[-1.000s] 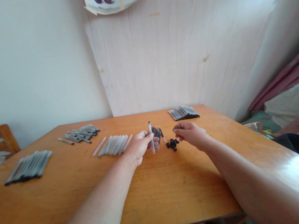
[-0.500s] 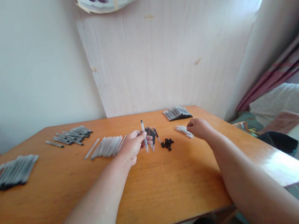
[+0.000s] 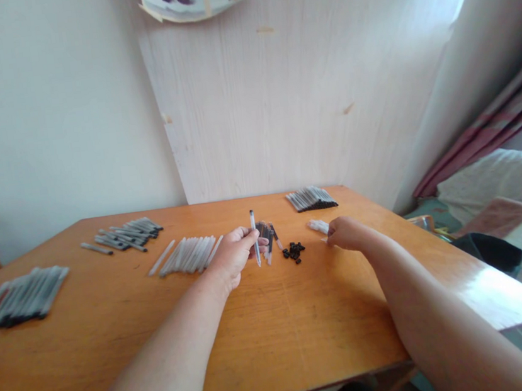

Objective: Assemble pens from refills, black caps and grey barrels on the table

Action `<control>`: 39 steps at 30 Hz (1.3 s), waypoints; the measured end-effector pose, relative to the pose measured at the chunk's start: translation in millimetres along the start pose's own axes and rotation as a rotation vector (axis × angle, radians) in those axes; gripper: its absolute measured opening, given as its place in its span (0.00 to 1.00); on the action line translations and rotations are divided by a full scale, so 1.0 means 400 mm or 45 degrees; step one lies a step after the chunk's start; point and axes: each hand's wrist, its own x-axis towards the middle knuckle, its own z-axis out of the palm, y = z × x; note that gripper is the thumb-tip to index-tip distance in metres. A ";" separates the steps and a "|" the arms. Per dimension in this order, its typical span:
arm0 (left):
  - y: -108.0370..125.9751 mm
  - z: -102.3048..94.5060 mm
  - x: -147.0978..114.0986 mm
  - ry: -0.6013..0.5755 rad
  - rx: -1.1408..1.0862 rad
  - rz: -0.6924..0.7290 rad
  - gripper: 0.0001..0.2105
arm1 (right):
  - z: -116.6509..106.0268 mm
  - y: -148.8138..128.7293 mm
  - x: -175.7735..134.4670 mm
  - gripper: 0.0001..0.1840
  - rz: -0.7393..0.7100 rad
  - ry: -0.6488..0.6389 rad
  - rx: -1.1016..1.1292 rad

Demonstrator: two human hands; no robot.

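My left hand (image 3: 239, 249) is closed around a clear pen (image 3: 255, 240), which stands upright between thumb and fingers with its dark end at the top. Behind those fingers lie dark ink refills (image 3: 270, 235), partly hidden by the hand. To the right, the fingers of my right hand (image 3: 344, 234) are pinched at the near edge of a small pile of whitish translucent pieces (image 3: 316, 225). A small whitish piece (image 3: 324, 240) shows at the fingertips, too small to name. Small black plugs (image 3: 294, 251) sit in a heap between the two hands.
Clear pen barrels (image 3: 189, 255) lie in a row left of my left hand. Dark-ended pens lie in groups at the far left (image 3: 127, 235), near left (image 3: 26, 297) and back right (image 3: 311, 198). The wooden table (image 3: 278, 333) meets a wall panel (image 3: 252, 127).
My right hand has shifted slightly toward me at the whitish pile, and a small whitish piece now shows at its fingertips. My left hand still holds the pen upright.
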 end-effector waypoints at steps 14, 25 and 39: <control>0.001 -0.003 0.006 0.084 -0.089 -0.007 0.08 | -0.009 -0.055 -0.036 0.10 -0.182 0.172 0.269; 0.011 0.004 0.001 0.143 -0.277 0.034 0.06 | 0.067 -0.215 -0.121 0.04 -0.508 -0.246 1.107; 0.007 0.020 -0.005 0.132 -0.282 0.051 0.03 | 0.064 -0.248 -0.143 0.05 -0.488 -0.447 1.332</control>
